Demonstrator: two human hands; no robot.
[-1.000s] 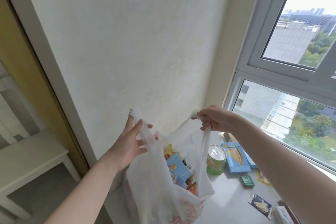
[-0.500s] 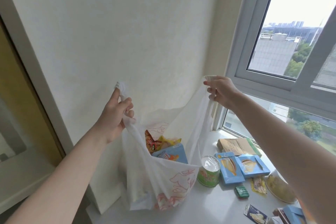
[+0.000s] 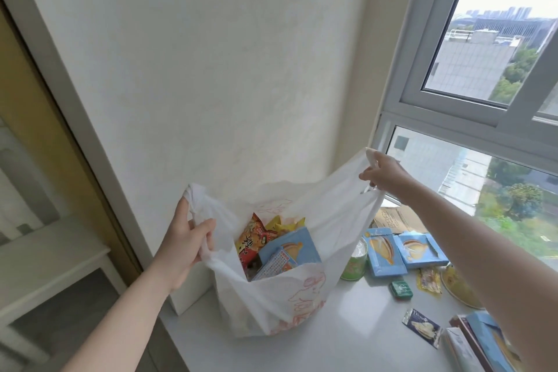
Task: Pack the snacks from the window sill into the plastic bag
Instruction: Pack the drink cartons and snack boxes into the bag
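A white plastic bag (image 3: 273,302) with red print rests on the window sill (image 3: 347,338), its mouth stretched wide. My left hand (image 3: 184,243) grips the left handle, and my right hand (image 3: 385,174) grips the right handle higher up. Inside the bag lie a red snack packet (image 3: 252,237), yellow packets and blue boxes (image 3: 294,246). To the bag's right on the sill stand a green cup (image 3: 356,263) and two blue boxes (image 3: 383,254), with a small green tin (image 3: 401,289) and a dark sachet (image 3: 424,328) nearer.
A brown cardboard box (image 3: 398,217) lies against the window frame. A yellow plate (image 3: 459,290) and more boxes (image 3: 483,344) sit at the right under my arm. A white wall rises behind the bag. A white table (image 3: 45,263) stands lower left.
Both hands have pulled the handles further apart, opening the bag's mouth wider. The bag now sits lower in view, and its contents show more fully.
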